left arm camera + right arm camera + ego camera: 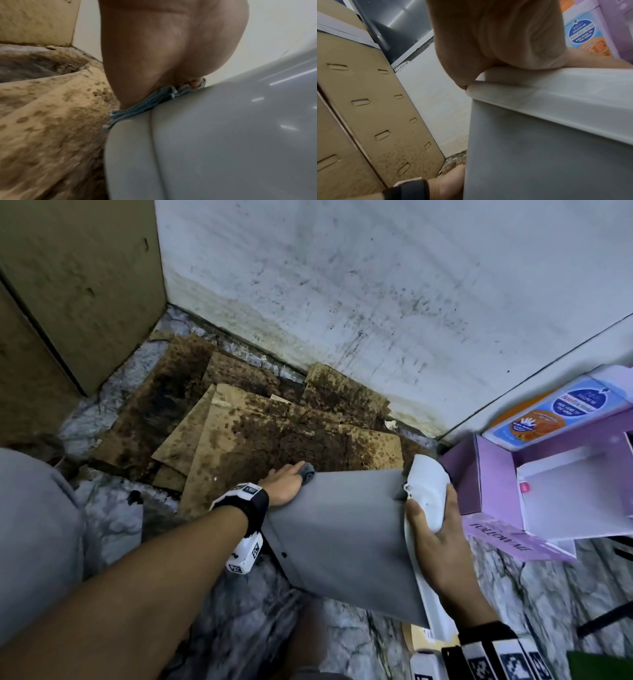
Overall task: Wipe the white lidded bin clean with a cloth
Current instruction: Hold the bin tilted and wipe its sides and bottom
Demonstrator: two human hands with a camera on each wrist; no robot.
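The left hand [284, 486] lies flat against the far left edge of the bin [342, 529], fingers stretched out and close together, pressing a small grey-blue cloth [307, 473] onto the bin's grey side. In the left wrist view the cloth [145, 104] is bunched into folds between the palm [163, 47] and the curved grey wall [214, 142], with one fingertip showing past it; how the thumb sits cannot be told from here.

The right hand [433, 546] grips the bin at its upper end, where the white lid [428, 491] and white rim meet the grey body. Its fingers are curled over the lid's edge, thumb lying along the rim, so the grasp wraps the white part. The right wrist view shows the palm [505, 40] bearing down on the white rim [556, 97], a finger hooked just over its corner, and the left hand [448, 182] low down against the bin's far side.

The bin is tipped over, its flat grey side facing up between the two hands, above a marbled floor [239, 611]. Beyond the left fingers lie stained, mouldy-looking sheets of cardboard [274, 426] against a speckled white wall [376, 285]. To the right of the lid sits an open purple box [496, 474] and a bottle with a blue and orange label [561, 412]
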